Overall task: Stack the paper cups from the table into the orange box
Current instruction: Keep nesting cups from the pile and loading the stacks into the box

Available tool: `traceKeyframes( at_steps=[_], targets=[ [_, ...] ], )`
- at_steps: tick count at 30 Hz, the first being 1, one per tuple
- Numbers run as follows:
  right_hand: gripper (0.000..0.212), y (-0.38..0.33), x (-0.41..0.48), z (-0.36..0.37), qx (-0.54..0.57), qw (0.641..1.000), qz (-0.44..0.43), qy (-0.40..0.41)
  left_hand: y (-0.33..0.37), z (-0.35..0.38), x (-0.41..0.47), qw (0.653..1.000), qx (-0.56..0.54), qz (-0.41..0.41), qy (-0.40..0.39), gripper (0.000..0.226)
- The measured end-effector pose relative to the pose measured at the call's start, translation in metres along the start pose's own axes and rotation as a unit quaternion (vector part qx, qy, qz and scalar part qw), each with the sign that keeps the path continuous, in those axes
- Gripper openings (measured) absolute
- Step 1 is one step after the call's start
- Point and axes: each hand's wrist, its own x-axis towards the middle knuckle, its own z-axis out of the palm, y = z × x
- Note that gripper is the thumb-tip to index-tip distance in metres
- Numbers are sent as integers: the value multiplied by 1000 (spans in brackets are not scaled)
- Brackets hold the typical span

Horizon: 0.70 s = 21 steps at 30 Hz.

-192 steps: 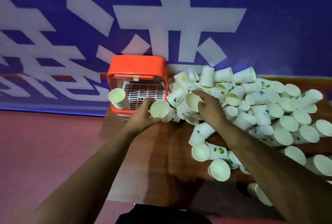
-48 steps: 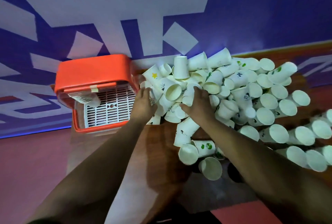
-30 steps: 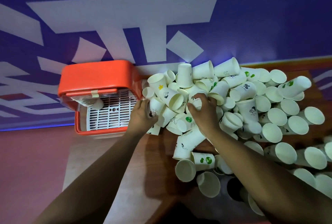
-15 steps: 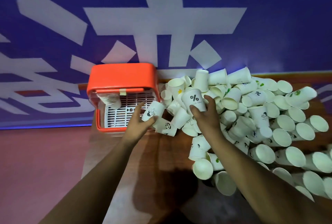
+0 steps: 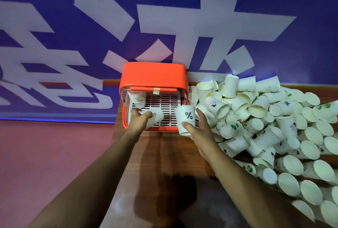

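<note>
The orange box [image 5: 153,74] stands at the table's far left edge, its white slotted floor showing. A short stack of paper cups [image 5: 136,97] lies in its back left corner. My left hand [image 5: 140,120] reaches into the box and grips a paper cup [image 5: 157,115] lying on its side. My right hand [image 5: 199,129] holds an upright cup with a percent sign [image 5: 186,118] just at the box's front right corner. A big heap of white paper cups [image 5: 265,118] covers the table to the right.
The wooden table [image 5: 164,154] has bare surface in front of the box between my arms. Its left edge drops to a pinkish floor [image 5: 45,163]. A blue wall with large white characters [image 5: 164,26] rises right behind the box and the heap.
Both hands have left the heap and moved left toward the box, each carrying a cup. The left hand is now inside the box; the right brought the percent cup to its corner.
</note>
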Motion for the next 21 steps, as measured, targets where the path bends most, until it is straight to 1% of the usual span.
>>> traceKeyframes(
  at_steps=[1,2,4,5,8,11,14,18,21],
  targets=[
    [75,0,0,2,19,1000,4,-2,0,1,2,1000,28,11,-2,75],
    [73,1,0,4,40,999,9,-5,-1,1,4,998,61,16,0,75],
    [71,2,1,4,75,997,15,-14,-4,3,8,990,135,33,11,64],
    [69,4,3,4,85,996,20,-18,-7,4,11,983,176,48,16,62],
    [59,7,8,2,102,994,35,-21,-13,7,18,955,275,107,14,68],
    [52,12,13,0,71,997,30,-20,-23,10,25,939,309,149,21,72],
    [49,19,18,1,51,998,20,-22,-33,13,31,927,338,161,0,77],
    [54,26,24,4,28,999,16,-39,-39,14,35,909,371,190,-18,88],
    [60,27,28,5,9,999,19,-47,-38,10,32,903,388,180,-39,100]
  ],
)
